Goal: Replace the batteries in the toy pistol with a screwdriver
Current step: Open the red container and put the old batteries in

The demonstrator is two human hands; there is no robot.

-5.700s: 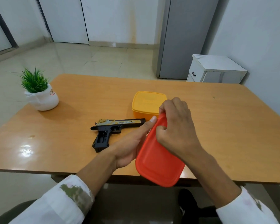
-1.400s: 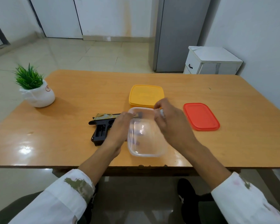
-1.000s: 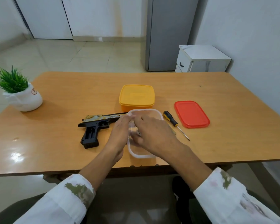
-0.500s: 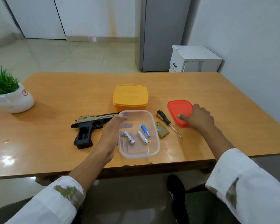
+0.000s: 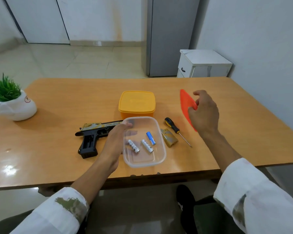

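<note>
from my seat the right hand (image 5: pixel 204 114) pinches the red lid (image 5: pixel 184 102) between thumb and fingers, and the lid is up off the table (image 5: pixel 57 98), tipped on edge. the left hand (image 5: pixel 114 144) holds the clear tub (image 5: pixel 143 165) by its left wall, fingertips hooked over the far corner of the rim. three batteries (image 5: pixel 147 145) lie loose in the tub, two white and one blue.

the toy pistol (image 5: pixel 93 134) lies on its side just left of the tub, partly behind my left wrist, barrel towards the yellow box (image 5: pixel 136 103). the screwdriver (image 5: pixel 172 125) lies right of the tub, and a small olive cover piece (image 5: pixel 169 140) sits between them. i take that piece for the battery door, so the grip may already be open, though i cannot see inside it.

i judge the step in hand is getting the lid out of the way. i'd lay it flat, well clear to the right, not on the screwdriver or the cover piece, so nothing gets knocked. i'd keep the left hand steady on the tub while doing so, since the batteries will roll if it tips. then the right hand is free for the batteries. a plant pot (image 5: pixel 15 105) stands far left, well apart.
</note>
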